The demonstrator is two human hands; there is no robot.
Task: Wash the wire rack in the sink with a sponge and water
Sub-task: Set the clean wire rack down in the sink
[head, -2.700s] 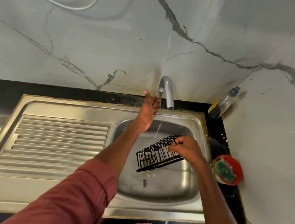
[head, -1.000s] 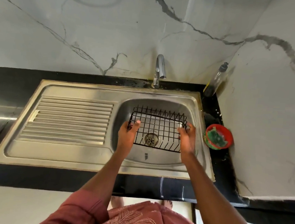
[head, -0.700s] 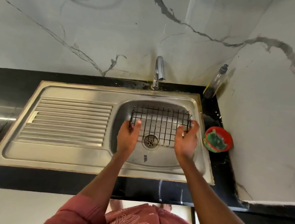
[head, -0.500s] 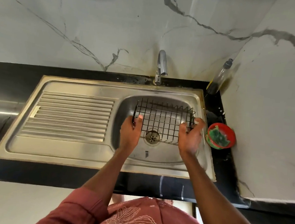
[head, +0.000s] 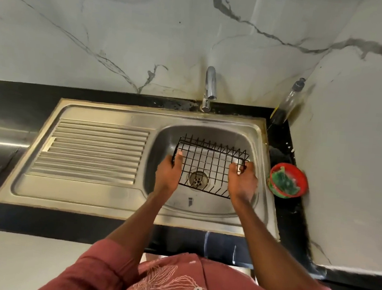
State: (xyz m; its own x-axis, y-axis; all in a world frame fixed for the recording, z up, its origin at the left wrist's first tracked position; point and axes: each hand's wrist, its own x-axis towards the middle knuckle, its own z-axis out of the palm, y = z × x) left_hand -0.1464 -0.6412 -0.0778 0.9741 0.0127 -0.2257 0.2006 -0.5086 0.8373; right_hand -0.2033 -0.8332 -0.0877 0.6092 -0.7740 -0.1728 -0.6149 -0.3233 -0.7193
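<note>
Tipped nearer now, wire rack gripped by left hand and right hand over sink, sponge beside

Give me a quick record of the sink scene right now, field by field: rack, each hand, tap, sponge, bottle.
rack: black wire rack held over the sink basin, above the drain
left hand: grips the rack's left end
right hand: grips the rack's right end
tap: no water visible
sponge: green, in red bowl on the counter, right of sink
bottle: back right corner
</note>
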